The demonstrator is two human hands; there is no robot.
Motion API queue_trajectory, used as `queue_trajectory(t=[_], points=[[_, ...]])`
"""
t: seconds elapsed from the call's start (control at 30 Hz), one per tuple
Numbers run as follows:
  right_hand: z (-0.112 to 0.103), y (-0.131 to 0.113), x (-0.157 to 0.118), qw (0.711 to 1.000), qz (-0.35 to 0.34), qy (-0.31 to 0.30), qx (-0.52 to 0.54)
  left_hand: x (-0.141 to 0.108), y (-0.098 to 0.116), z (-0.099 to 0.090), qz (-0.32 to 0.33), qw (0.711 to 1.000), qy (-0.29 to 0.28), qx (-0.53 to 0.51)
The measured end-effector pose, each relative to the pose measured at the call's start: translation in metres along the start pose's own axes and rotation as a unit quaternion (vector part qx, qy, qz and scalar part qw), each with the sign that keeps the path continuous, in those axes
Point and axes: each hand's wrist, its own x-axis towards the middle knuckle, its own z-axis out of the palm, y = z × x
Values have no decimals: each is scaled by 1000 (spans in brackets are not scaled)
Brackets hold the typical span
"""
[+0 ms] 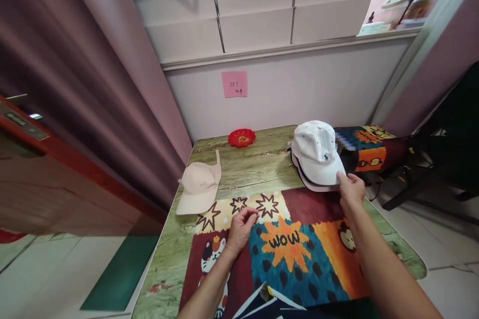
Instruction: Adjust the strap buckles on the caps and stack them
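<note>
On the right side of the table a white baseball cap with a small blue emblem rests on top of other caps. A pale pink brim and a dark edge show beneath it. My right hand pinches the front of the white cap's brim between thumb and fingers. Over the patterned mat my left hand hovers or rests with fingers curled together and nothing visible in them. Left of it, a light beige cap lies with its brim toward me and its strap sticking up.
A red scalloped dish sits at the back of the wood-patterned table. A pink note is stuck on the wall behind. Curtains hang on the left, and a dark chair stands at the right.
</note>
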Motion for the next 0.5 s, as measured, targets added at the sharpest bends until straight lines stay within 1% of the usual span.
queue_trajectory(t=[0.03,0.07,0.13,0.17,0.23,0.3,0.33,0.4,0.5], points=[[-4,1,-3,997,-45,30,-60,0,0,0,1,1000,-1,0],[-7,2,-6,986,-104,57,-119,-1,0,1,2,1000,-1,3],[-8,2,-14,942,-238,96,-219,-1,-1,2,5,1000,-1,13],[-6,1,-17,918,-294,100,-247,-1,-2,2,7,1000,-1,18],[0,0,-24,888,-360,85,-273,-1,-4,2,11,1000,-2,26],[9,3,-28,872,-380,61,-301,-1,-5,2,16,999,-3,29],[12,6,-29,872,-373,41,-315,-2,-5,2,19,999,-3,29],[17,14,-29,880,-335,-4,-337,-4,-5,3,26,999,-1,30],[16,26,-27,892,-282,-56,-348,-9,-7,7,32,999,3,28]])
